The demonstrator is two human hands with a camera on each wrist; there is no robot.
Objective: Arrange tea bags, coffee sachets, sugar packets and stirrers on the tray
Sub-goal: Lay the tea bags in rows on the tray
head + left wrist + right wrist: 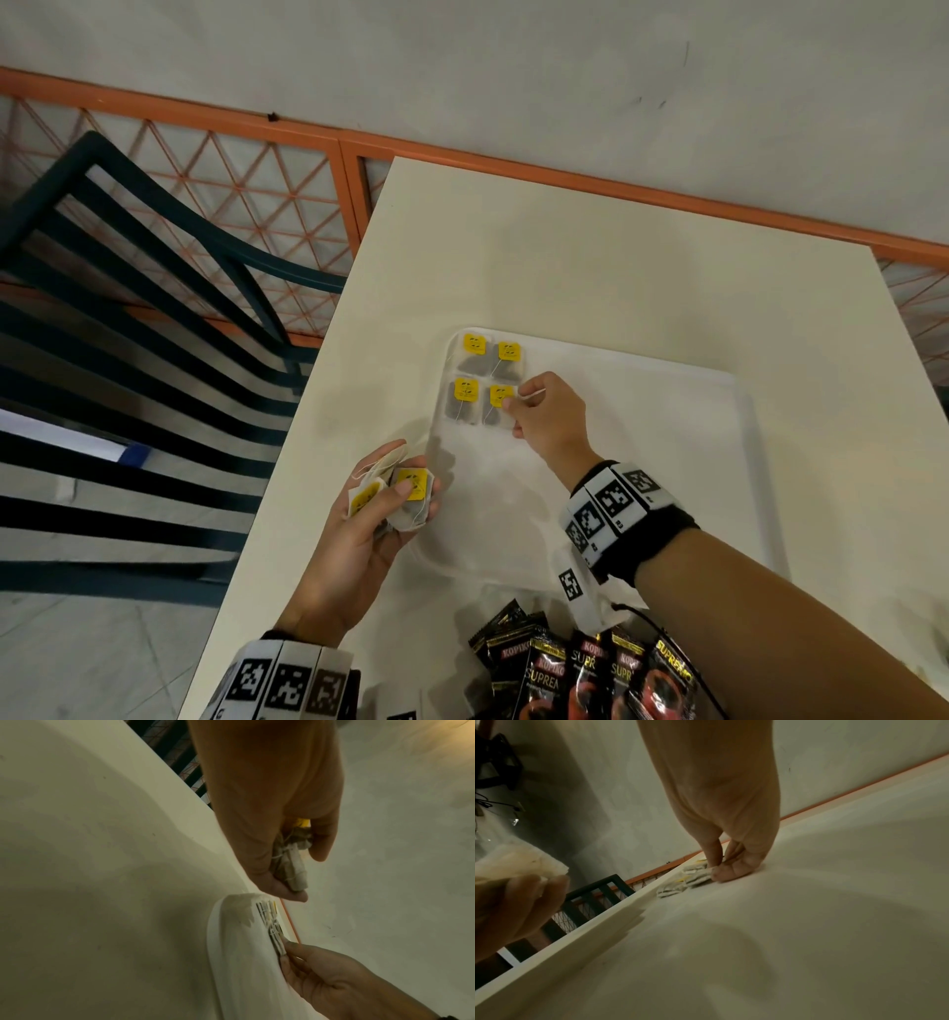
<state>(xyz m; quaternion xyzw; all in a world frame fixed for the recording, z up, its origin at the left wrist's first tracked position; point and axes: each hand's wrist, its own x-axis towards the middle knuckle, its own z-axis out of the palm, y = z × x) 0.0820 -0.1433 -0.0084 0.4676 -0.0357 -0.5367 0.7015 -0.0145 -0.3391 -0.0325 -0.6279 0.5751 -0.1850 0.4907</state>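
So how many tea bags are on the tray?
4, in a square at the tray's far-left corner: two behind, two in front. The right hand pinches the last one.

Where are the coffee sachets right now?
In the head view, the coffee sachets lie in a heap at the table's near edge, off the tray, under the right forearm.

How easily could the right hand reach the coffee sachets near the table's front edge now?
Probably yes, once free. The right hand is pinching a tea bag on the tray; the coffee sachets lie uncovered beside its forearm.
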